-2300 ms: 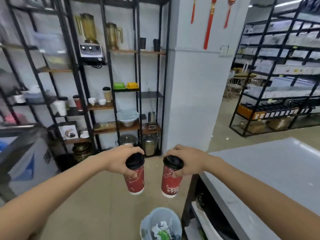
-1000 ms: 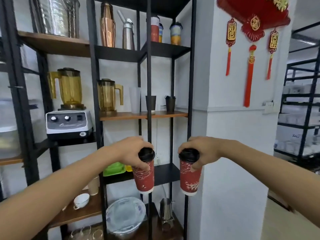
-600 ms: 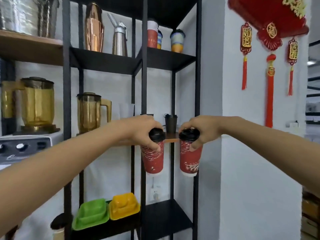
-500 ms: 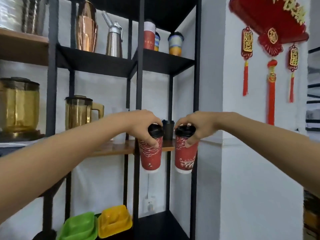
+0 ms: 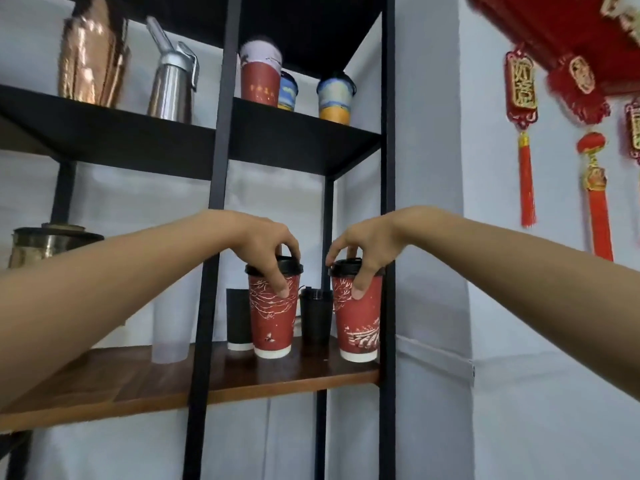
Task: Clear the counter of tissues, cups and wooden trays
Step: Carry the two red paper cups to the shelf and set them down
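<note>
2 red paper cups with black lids stand upright on the wooden shelf (image 5: 298,374) of a black metal rack (image 5: 388,216), and we have 1 hand on each. Our left hand (image 5: 258,242) comes down from above on the left red cup (image 5: 273,315), its fingers (image 5: 278,282) closed around the black lid and the thumb reaching down onto the printed wall. Our right hand (image 5: 367,242) does the same on the right red cup (image 5: 358,320), fingers curled over the lid and the thumb pressed on the cup's side. Both cups' white bases appear to rest on the board, the right one close to the rack's front right post, the left one nearer the middle post.

Behind and between the 2 cups stands a black lidded cup (image 5: 314,315), and just left of the left cup a plain black cup (image 5: 238,320) with a white base. Further left on the same board is a translucent tumbler (image 5: 171,327).

On the black shelf above we see a copper vessel (image 5: 91,53), a steel dispenser (image 5: 173,81), 1 red and white cup (image 5: 259,72) and 2 blue and yellow cups (image 5: 334,98). Red hanging ornaments (image 5: 523,98) with tassels decorate the white wall at right.
</note>
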